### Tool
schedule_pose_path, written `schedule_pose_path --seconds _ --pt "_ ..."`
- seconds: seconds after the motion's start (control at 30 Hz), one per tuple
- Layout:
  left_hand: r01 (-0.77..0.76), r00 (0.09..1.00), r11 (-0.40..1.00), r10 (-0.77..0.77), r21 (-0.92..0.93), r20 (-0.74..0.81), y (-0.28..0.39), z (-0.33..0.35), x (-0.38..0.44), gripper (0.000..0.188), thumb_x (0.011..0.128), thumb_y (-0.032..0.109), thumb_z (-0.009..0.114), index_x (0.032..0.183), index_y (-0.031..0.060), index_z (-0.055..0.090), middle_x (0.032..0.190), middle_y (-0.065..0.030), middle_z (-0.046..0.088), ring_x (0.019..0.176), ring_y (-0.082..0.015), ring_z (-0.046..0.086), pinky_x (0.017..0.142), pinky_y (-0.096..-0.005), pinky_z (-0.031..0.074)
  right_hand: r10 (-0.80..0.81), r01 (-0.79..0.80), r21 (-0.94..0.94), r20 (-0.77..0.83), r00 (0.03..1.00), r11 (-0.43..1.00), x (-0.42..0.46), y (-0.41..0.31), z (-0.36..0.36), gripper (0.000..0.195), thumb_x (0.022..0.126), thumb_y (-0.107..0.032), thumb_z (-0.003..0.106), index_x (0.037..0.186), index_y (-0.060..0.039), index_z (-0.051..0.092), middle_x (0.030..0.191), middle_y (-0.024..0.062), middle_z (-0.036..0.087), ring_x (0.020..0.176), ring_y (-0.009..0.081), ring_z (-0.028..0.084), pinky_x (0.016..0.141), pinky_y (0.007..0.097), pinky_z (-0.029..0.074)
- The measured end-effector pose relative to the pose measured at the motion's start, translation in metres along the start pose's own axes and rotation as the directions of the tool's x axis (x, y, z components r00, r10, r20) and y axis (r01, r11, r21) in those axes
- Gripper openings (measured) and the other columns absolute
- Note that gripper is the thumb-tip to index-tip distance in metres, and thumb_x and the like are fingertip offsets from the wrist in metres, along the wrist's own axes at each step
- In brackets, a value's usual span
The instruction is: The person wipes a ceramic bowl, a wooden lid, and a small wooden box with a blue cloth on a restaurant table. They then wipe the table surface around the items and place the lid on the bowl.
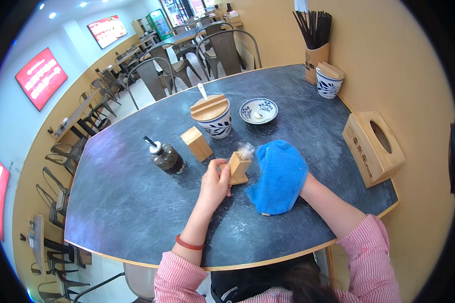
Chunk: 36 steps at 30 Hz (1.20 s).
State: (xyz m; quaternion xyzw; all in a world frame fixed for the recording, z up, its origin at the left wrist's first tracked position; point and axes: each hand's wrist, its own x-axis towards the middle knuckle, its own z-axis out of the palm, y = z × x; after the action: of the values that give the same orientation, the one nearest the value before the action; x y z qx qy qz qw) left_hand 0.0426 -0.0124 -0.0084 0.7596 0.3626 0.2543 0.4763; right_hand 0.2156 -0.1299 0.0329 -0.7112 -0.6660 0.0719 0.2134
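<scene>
My left hand [215, 178] grips a small wooden toothpick holder [238, 168] by its near left side, just over the dark tabletop [136, 212]. Clear plastic-wrapped picks [246, 150] stick out of its top. A blue cloth [282, 178] covers my right hand, whose fingers are hidden beneath it; only the wrist shows. The cloth is close beside the holder's right side. Beyond my left hand stands a wooden block-shaped cover [197, 144]. To the left of that is a glass bottle [168, 159] of dark liquid with a black spout.
A blue-and-white lidded jar [216, 123] with a spoon and a patterned dish [258, 110] holding a garlic clove sit farther back. Along the right wall are a chopstick holder [317, 62], a smaller lidded cup [329, 83] and a wooden tissue box [373, 147]. Metal chairs [227, 49] stand beyond.
</scene>
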Motion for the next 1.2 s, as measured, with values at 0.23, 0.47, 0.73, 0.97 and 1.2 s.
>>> schedule_pose_path --seconds 0.23,0.47,0.73,0.97,1.2 --pt "-0.215 0.92 0.822 0.351 0.526 -0.172 0.003 -0.016 0.0 0.028 0.083 0.01 0.057 0.11 0.0045 0.053 0.083 -0.0113 0.053 0.073 -0.024 0.058 0.067 -0.0361 0.048 0.056 -0.055 0.135 -0.006 0.998 0.989 0.002 0.013 0.012 0.012 0.08 -0.016 0.061 0.089 -0.0076 0.059 0.086 0.0102 0.061 0.079 0.0201 0.059 0.072 0.0334 0.048" --pt "-0.294 0.745 0.819 0.519 0.492 -0.418 -0.012 -0.022 0.02 0.068 0.079 0.008 0.06 0.134 -0.0077 0.024 0.129 -0.0256 0.032 0.123 -0.0378 0.033 0.104 -0.0411 0.027 -0.135 0.176 0.116 -0.293 0.947 0.978 0.007 0.031 0.039 0.011 0.074 -0.016 0.061 0.073 -0.0061 0.059 0.073 0.0145 0.06 0.067 0.026 0.059 0.06 0.0358 0.048" --pt "-0.061 0.845 0.998 0.037 -0.028 -0.534 -0.061 -0.024 0.07 0.077 0.078 0.016 0.065 0.139 -0.002 0.02 0.137 -0.0213 0.035 0.129 -0.0298 0.034 0.104 -0.0378 0.029 -0.143 0.144 -0.01 -0.232 0.962 0.989 0.013 0.034 0.043 0.012 0.072 -0.016 0.062 0.071 -0.0051 0.058 0.071 0.0159 0.06 0.065 0.0277 0.06 0.058 0.0378 0.048" --pt "-0.16 0.905 0.938 0.015 -0.309 -0.424 -0.051 -0.032 0.064 0.06 0.077 0.007 0.067 0.128 -0.0005 0.037 0.117 -0.0124 0.053 0.109 -0.0205 0.051 0.094 -0.0328 0.041 -0.192 0.196 -0.011 -0.263 0.946 0.981 0.014 0.04 0.05 0.014 0.072 -0.018 0.061 0.069 -0.006 0.054 0.069 0.016 0.058 0.063 0.0294 0.058 0.057 0.0386 0.046" --pt "-0.36 0.932 0.681 0.231 -0.638 -0.28 -0.004 -0.048 0.02 0.052 0.081 0.007 0.064 0.127 0.0027 0.04 0.123 -0.0075 0.049 0.114 -0.0197 0.048 0.097 -0.0359 0.039 -0.221 0.22 -0.035 -0.271 0.937 0.975 0.013 0.037 0.048 0.013 0.073 -0.017 0.06 0.07 -0.0059 0.055 0.069 0.016 0.058 0.064 0.0291 0.058 0.058 0.0388 0.046"
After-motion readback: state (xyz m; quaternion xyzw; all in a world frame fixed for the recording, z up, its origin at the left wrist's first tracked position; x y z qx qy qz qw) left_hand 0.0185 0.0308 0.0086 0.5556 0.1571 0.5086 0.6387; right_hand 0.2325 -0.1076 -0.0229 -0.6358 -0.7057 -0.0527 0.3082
